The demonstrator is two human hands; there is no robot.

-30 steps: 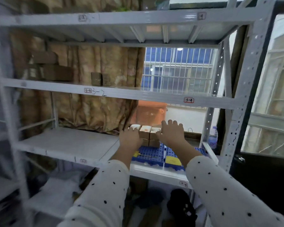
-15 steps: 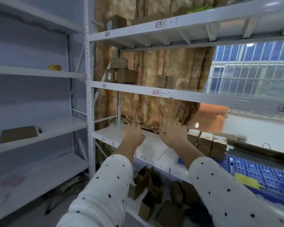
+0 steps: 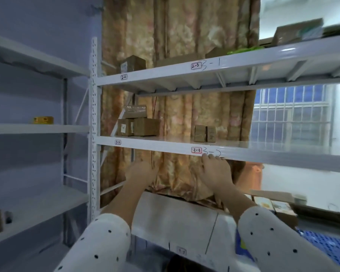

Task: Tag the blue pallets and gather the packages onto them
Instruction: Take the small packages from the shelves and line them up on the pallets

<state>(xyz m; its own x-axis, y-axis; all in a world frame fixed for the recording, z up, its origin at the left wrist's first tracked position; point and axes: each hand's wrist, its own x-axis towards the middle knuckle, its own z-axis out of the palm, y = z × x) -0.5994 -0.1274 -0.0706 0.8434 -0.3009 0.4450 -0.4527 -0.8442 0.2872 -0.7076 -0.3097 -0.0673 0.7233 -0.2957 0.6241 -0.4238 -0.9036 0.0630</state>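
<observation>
1. Both the left hand (image 3: 139,173) and right hand (image 3: 216,173) were raised with fingers loose, holding nothing.
2. The small boxes (image 3: 205,133) stood close to the shelf (image 3: 165,147) edge above (a hasty grab could topple them).
3. The blue pallet (image 3: 326,246) lay low right, well apart, so a carried box might drop.

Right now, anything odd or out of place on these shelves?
Yes: the curtain hangs down behind the racks and its hem bunches on the lower shelf, spilling over the back edge. Both hands, left and right, are up against it. Boxes look orderly.
</observation>
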